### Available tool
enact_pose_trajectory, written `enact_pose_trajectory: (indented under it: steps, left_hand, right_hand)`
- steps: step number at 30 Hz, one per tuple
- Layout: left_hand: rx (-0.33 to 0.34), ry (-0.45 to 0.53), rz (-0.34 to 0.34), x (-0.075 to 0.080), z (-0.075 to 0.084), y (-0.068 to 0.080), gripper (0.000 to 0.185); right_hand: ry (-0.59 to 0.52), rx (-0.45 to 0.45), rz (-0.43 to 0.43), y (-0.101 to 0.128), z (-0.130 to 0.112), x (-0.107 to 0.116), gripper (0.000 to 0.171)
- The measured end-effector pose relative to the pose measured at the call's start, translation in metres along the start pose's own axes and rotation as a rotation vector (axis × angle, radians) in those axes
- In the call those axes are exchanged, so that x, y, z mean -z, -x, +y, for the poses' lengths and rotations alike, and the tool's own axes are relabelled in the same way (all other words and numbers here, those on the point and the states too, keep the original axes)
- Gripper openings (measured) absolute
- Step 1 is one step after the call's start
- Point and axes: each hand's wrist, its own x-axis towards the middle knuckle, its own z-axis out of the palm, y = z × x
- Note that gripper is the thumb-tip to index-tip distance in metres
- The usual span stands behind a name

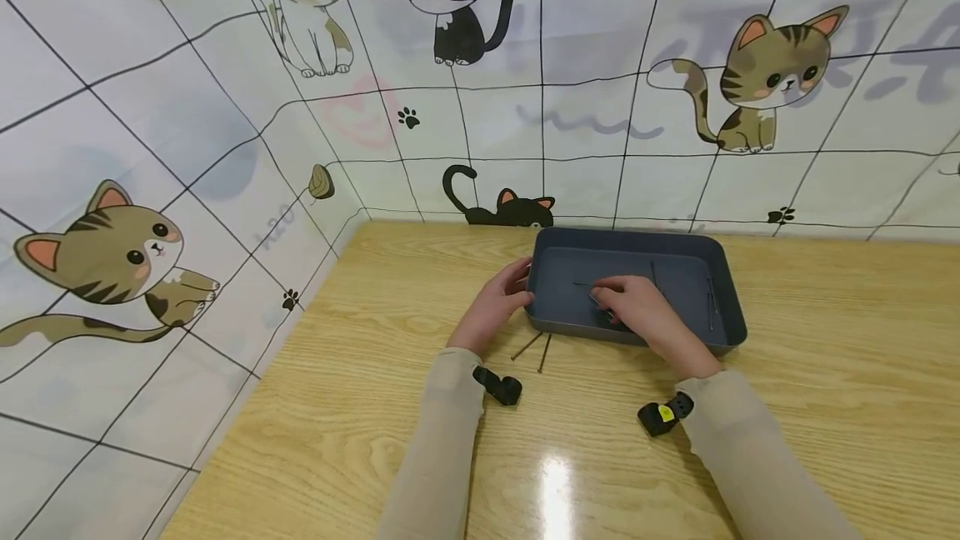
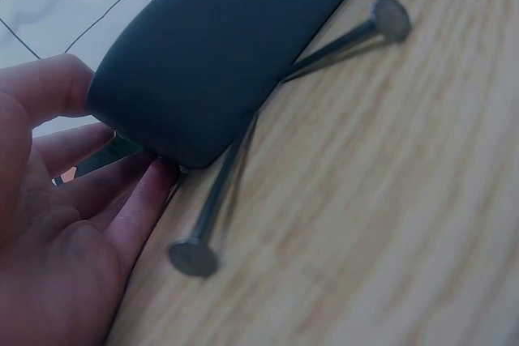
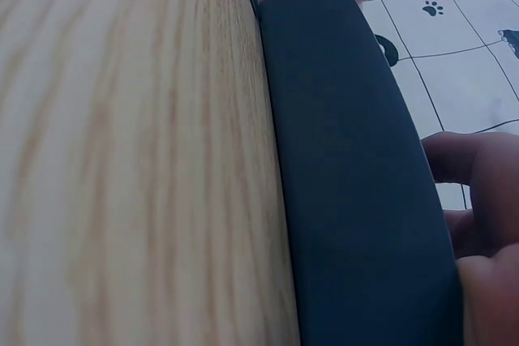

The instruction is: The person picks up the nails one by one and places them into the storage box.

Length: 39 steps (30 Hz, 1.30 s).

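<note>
A dark grey tray (image 1: 731,332) lies on the wooden table. My left hand (image 1: 504,294) holds its near-left corner: in the left wrist view the thumb and fingers (image 2: 134,192) clasp the tray corner (image 2: 227,46). Two nails (image 1: 534,348) lie crossed on the table beside that corner, their flat heads (image 2: 193,257) towards me. My right hand (image 1: 611,300) reaches over the front wall into the tray, fingers bent down at the floor. A thin nail (image 1: 583,283) ends at its fingertips; whether they pinch it is hidden. Other nails (image 1: 710,300) lie in the tray.
Walls with a cat print close the table at the left (image 1: 150,257) and the back (image 1: 600,123). Black wrist cameras (image 1: 498,386) sit on both sleeves. Bare wood (image 1: 840,373) stretches right of the tray and in front of it.
</note>
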Motion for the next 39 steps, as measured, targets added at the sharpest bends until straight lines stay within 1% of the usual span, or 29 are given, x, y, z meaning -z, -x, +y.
enact_pose_trajectory:
  steps: [6,10,17,24,26,30,32,35,39]
  left_hand:
    - [0.005,0.005,-0.002,-0.002,0.003,0.001,0.058]
    - [0.004,0.005,-0.005,-0.002,0.002,0.001,0.057]
    - [-0.015,0.010,-0.012,-0.001,0.004,0.002,0.057]
    - [-0.003,0.050,-0.038,-0.001,0.023,0.012,0.057]
    - [-0.005,0.043,-0.034,-0.002,0.020,0.011,0.057]
    - [0.000,0.020,-0.018,-0.002,0.007,0.004,0.057]
    - [0.002,0.002,-0.011,-0.002,0.002,0.002,0.057]
    - [-0.008,-0.010,-0.010,-0.001,0.001,0.001,0.056]
    - [-0.017,-0.008,-0.014,-0.001,0.003,0.002,0.056]
  right_hand:
    - [0.014,-0.002,-0.007,0.002,-0.001,0.001,0.048]
    - [0.023,0.006,-0.015,0.003,-0.001,0.001,0.047]
    - [0.045,0.047,-0.010,0.002,-0.002,0.002,0.046]
    - [0.047,0.108,0.055,0.003,-0.003,-0.001,0.039]
    - [0.058,0.132,0.063,0.003,-0.003,-0.002,0.036]
    - [0.096,0.200,0.068,0.007,-0.009,-0.004,0.032]
    - [0.121,0.236,0.059,0.009,-0.013,-0.005,0.032]
    - [0.168,0.292,0.035,0.012,-0.020,-0.008,0.031]
    - [0.261,0.372,-0.005,0.016,-0.031,-0.014,0.027]
